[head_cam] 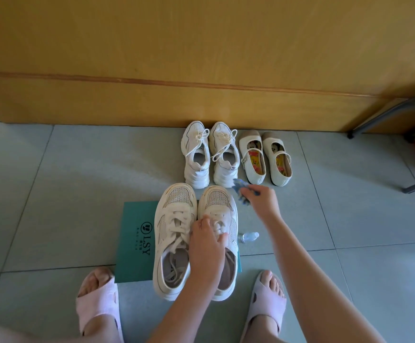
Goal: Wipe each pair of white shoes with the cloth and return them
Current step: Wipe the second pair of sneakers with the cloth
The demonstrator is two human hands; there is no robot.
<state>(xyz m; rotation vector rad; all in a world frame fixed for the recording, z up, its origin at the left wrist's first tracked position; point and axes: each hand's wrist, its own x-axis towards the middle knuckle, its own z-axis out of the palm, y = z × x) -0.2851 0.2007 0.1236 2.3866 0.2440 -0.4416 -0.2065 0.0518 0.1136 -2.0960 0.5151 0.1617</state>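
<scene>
While the left hand (207,240) curls its fingers over the laces of the right sneaker (220,206), the right hand (263,201) pinches a bunched blue cloth (242,193) at its fingertips. The cloth is just off that sneaker's toe; I cannot tell if they touch. The left sneaker (174,233) presses against the gripped one, on the side away from the cloth. Both rest partly on a teal box (137,241). A small bottle (249,236) lies on the tile just right of the left-hand grip. A laced pair (210,154) and strap flats (264,157) stand beyond the cloth.
</scene>
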